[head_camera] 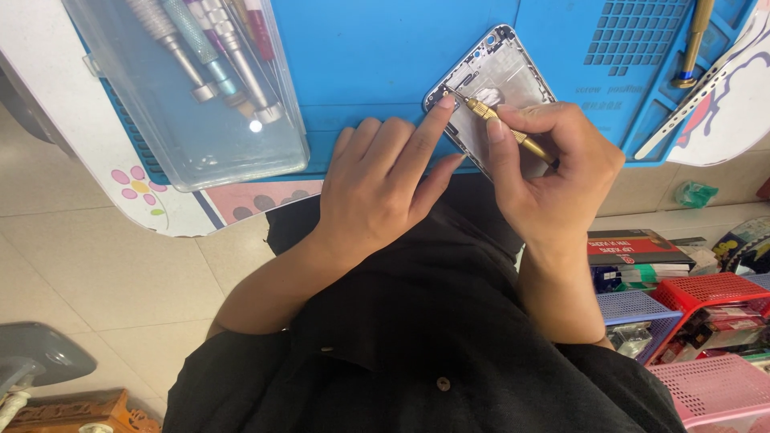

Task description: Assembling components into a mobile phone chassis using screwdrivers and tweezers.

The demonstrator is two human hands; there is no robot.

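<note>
View from above a blue silicone work mat (377,72) laid on a white tabletop with printed flowers (48,88); pale floor tiles (104,273) lie below its edge. A clear plastic box of metal-handled drivers (200,88) rests on the mat's left part, a second brass-coloured driver (696,40) at its upper right. Red, pink and blue plastic baskets (706,321) stand on the floor at right.

The silver rectangular phone frame (497,88) lies flat near the mat's front edge, its long axis running diagonally from upper left to lower right. The right hand (553,176) is closed around a slim brass-coloured precision screwdriver (501,122), whose tip points up-left at the frame's left edge. The left hand (381,184) is loosely curled, its extended index fingertip (445,102) pressing the frame just beside the tip.
</note>
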